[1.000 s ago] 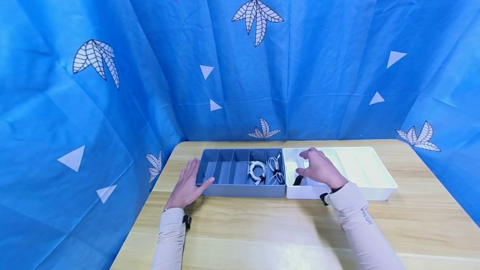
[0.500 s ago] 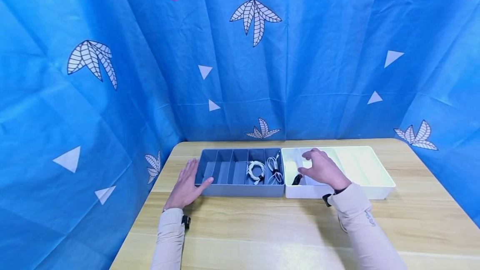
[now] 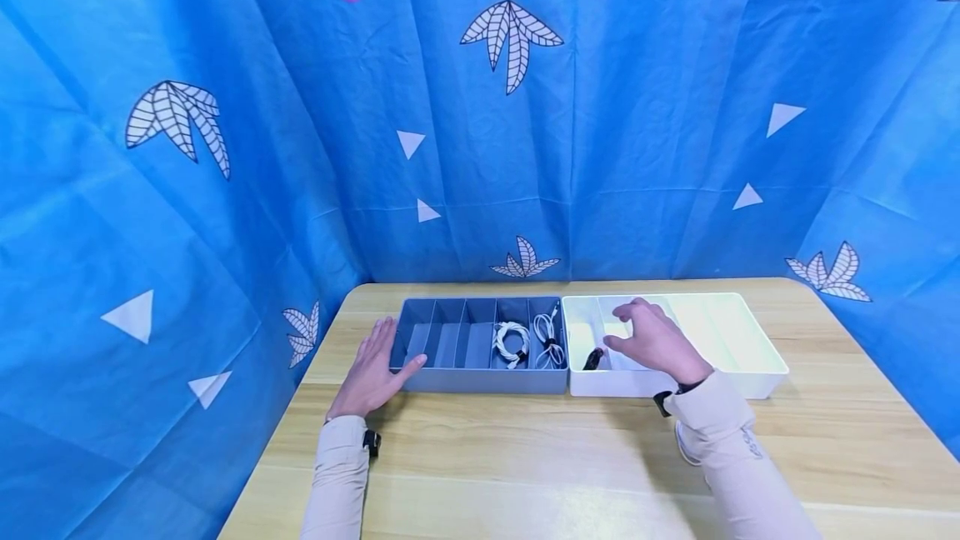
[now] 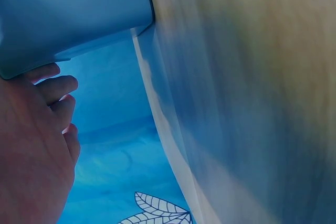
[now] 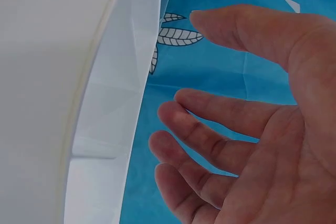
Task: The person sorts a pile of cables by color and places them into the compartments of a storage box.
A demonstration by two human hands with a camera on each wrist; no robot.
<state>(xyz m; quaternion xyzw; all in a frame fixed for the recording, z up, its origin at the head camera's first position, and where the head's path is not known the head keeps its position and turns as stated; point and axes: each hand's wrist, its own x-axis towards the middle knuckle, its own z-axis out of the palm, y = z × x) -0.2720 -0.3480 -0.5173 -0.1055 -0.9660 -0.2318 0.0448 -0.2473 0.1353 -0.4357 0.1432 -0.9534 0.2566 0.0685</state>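
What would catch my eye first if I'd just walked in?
Probably the bright blue curtain behind the table, printed with leaves and triangles. Next, the gray divided box, with bundled white cables in its two rightmost compartments and the left hand at its left end. Beside it, the right hand hovers over the white box.
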